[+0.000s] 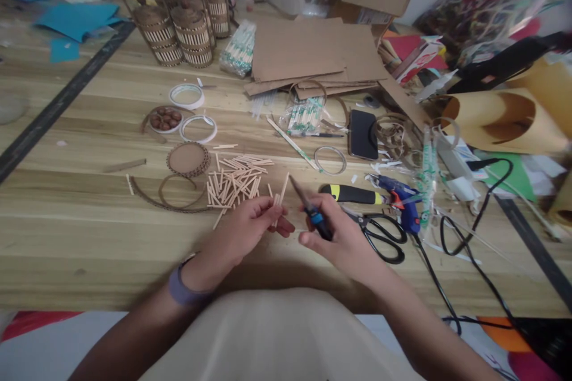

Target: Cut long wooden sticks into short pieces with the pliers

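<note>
My left hand (263, 217), with a purple band at the wrist, pinches a few short wooden sticks (285, 189) that point up from its fingertips. In my right hand (330, 226) is a small knife (317, 217) with a blue and black handle, its dark blade pointing up and left, close beside the sticks but apart from them. A loose pile of cut sticks (236, 181) lies just beyond my left hand. To its left are a round cardboard disc with a corrugated rim (188, 159) and curled cardboard strips (165, 205).
Black scissors (384, 238), a yellow-black cutter (353, 193) and a blue glue gun (404, 199) with its cable lie at the right. A phone (363, 134), cardboard sheets (304, 50), tape rolls (199, 129) and small stick-covered lanterns (192, 30) stand or lie farther back.
</note>
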### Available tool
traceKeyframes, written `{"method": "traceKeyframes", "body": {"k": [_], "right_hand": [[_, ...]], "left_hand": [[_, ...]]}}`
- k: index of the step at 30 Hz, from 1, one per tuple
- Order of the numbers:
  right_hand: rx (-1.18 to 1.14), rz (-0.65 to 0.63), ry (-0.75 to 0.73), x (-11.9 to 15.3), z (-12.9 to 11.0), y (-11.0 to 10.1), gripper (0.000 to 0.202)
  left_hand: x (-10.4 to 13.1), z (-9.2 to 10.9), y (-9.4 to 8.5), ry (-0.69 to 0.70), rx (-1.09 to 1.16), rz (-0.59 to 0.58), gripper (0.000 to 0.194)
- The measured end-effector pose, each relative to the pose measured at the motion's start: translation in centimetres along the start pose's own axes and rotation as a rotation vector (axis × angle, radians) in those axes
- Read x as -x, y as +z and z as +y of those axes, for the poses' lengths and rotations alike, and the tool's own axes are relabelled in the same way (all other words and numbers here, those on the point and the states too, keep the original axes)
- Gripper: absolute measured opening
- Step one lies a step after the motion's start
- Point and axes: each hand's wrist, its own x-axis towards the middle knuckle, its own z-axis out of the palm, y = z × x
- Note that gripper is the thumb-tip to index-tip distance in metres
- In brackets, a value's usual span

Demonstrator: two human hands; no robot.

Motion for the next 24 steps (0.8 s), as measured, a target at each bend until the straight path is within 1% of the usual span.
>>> {"method": "traceKeyframes", "body": {"k": [1, 4, 6, 8, 10, 13, 16, 21, 24], "right_hand": [[-0.038, -0.072, 0.069, 0.4, 0.0, -0.9, 0.036], [-0.126, -0.302, 0.190, 1.2, 0.3, -2.9, 0.037], [-0.153, -0.413, 0.229, 1.5, 0.5, -3.5, 0.038], [-0.189, -0.472, 0.271, 1.5, 0.6, -3.5, 0.037], [-0.255, -0.496, 0.322, 1.4, 0.4, -3.1, 0.036], [-0.340, -0.492, 0.366, 0.9, 0.0, -2.5, 0.035], [-0.337, -0.490, 0.341, 0.4, -0.4, -2.2, 0.030], [-0.292, -0.503, 0.297, -0.2, -1.1, -2.0, 0.028], [-0.281, -0.510, 0.245, -0.4, -1.4, -1.9, 0.026]], "left_hand": [[0.1, 0.0, -0.2, -0.004, -0.017, 0.004, 0.030], [0.3, 0.3, -0.7, -0.014, -0.062, -0.002, 0.029], [0.5, 0.6, -0.8, -0.026, -0.090, -0.029, 0.026], [0.6, 0.7, -0.9, -0.037, -0.112, -0.068, 0.025], [0.8, 0.5, -1.0, -0.035, -0.131, -0.117, 0.027], [0.9, 0.0, -1.0, -0.021, -0.140, -0.189, 0.031], [0.9, -0.2, -0.7, -0.033, -0.104, -0.234, 0.030], [0.9, 0.1, -0.2, -0.038, -0.029, -0.265, 0.029], [0.9, 0.1, -0.1, -0.043, -0.024, -0.287, 0.029]]}}
